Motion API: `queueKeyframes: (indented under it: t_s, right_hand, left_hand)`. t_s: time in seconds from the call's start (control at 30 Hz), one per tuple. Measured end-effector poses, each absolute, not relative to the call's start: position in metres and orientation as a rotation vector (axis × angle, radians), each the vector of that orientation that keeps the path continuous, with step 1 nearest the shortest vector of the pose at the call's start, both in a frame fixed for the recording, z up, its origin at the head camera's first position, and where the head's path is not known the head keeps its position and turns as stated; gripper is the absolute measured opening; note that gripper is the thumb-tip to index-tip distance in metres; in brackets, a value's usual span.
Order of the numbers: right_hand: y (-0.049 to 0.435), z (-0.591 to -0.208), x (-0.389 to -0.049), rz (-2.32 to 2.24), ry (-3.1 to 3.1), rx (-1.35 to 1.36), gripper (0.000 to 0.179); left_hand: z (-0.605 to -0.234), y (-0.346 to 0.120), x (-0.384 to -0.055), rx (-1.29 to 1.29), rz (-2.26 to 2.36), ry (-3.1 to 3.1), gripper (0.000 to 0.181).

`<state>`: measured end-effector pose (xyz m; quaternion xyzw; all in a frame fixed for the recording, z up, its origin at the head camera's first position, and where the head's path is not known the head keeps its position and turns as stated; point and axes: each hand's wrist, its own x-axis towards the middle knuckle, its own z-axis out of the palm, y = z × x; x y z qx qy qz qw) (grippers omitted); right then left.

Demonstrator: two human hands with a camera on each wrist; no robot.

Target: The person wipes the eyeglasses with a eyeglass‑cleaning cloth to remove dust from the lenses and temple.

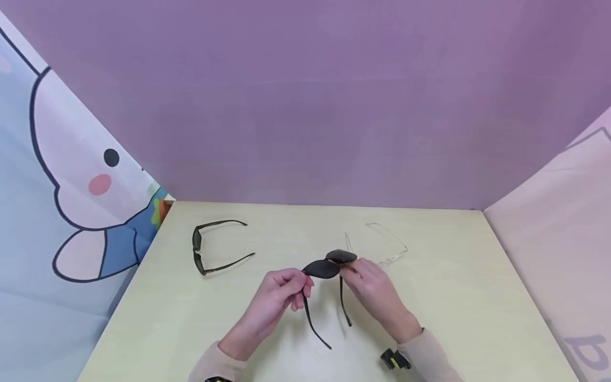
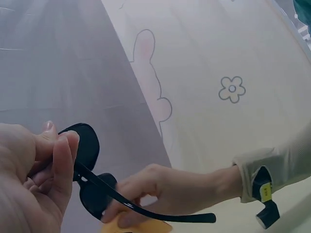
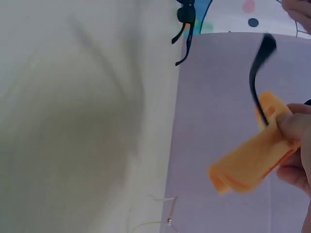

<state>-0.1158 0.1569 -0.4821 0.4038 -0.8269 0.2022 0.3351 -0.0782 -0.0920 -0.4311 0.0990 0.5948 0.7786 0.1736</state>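
A pair of black sunglasses is held up over the table, its temples hanging toward the near side. My left hand pinches it at the outer corner beside one lens. My right hand grips an orange cloth at the other end of the sunglasses. In the right wrist view a dark temple sticks up from behind the folded cloth. The left wrist view shows the cloth under the right fingers, next to the far lens. The head view mostly hides the cloth behind the right hand.
Another pair of dark sunglasses lies unfolded at the table's left. Thin wire-framed glasses lie behind my right hand, partly hidden by it. A purple wall rises at the back, with printed cloth panels on both sides of the pale table.
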Motion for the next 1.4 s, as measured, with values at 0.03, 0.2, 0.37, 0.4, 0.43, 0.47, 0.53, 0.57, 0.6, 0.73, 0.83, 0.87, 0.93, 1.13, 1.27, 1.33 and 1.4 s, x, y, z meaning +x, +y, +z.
queueKeyframes:
  t_s: [0.03,0.2,0.37,0.4,0.43,0.47,0.53,0.57,0.6,0.73,0.83,0.87,0.93,1.13,1.27,1.33,1.4]
  right_hand:
    - [0.157,-0.484,-0.115,0.529,-2.159,1.070,0.027]
    - [0.153,-0.495,-0.106,0.558,-2.191,1.252,0.022]
    - [0.153,-0.500,-0.098,0.573,-2.244,1.284,0.023]
    - [0.155,-0.501,-0.100,0.570,-2.239,1.232,0.016]
    - [0.156,-0.501,-0.101,0.567,-2.225,1.163,0.010]
    - [0.158,-0.501,-0.103,0.572,-2.218,1.089,0.011]
    - [0.160,-0.501,-0.105,0.595,-2.203,0.962,0.026]
    - [0.161,-0.501,-0.106,0.608,-2.191,0.920,0.035]
    - [0.161,-0.502,-0.105,0.625,-2.190,0.894,0.043]
    - [0.159,-0.505,-0.100,0.656,-2.226,0.957,0.038]
    - [0.157,-0.507,-0.095,0.676,-2.271,1.140,0.018]
    - [0.157,-0.507,-0.094,0.677,-2.281,1.193,0.012]
    - [0.158,-0.507,-0.094,0.656,-2.286,1.235,0.010]
    - [0.161,-0.500,-0.104,0.573,-2.195,0.919,0.042]
    - [0.162,-0.500,-0.107,0.573,-2.161,0.877,0.049]
    - [0.162,-0.502,-0.106,0.570,-2.157,0.907,0.050]
    - [0.162,-0.505,-0.104,0.568,-2.166,0.922,0.052]
  left_hand:
    - [-0.430,-0.092,-0.078,0.293,2.197,1.709,0.021]
    - [-0.426,-0.095,-0.079,0.356,2.151,1.771,0.034]
    - [-0.421,-0.093,-0.078,0.425,2.089,1.794,0.032]
    - [-0.420,-0.092,-0.077,0.437,2.079,1.802,0.031]
    - [-0.419,-0.091,-0.077,0.448,2.070,1.808,0.031]
    - [-0.417,-0.090,-0.076,0.456,2.064,1.814,0.031]
    - [-0.415,-0.088,-0.075,0.470,2.057,1.829,0.030]
    - [-0.415,-0.087,-0.074,0.473,2.055,1.836,0.030]
    - [-0.415,-0.087,-0.074,0.474,2.056,1.840,0.029]
    - [-0.416,-0.088,-0.076,0.474,2.065,1.856,0.029]
    - [-0.417,-0.090,-0.078,0.464,2.070,1.877,0.030]
    - [-0.417,-0.091,-0.078,0.466,2.071,1.878,0.030]
    - [-0.419,-0.092,-0.079,0.458,2.066,1.871,0.031]
    - [-0.422,-0.089,-0.079,0.458,2.046,1.800,0.032]
    - [-0.423,-0.088,-0.078,0.452,2.040,1.827,0.031]
    - [-0.423,-0.088,-0.077,0.441,2.032,1.850,0.030]
    - [-0.423,-0.089,-0.077,0.428,2.018,1.870,0.029]
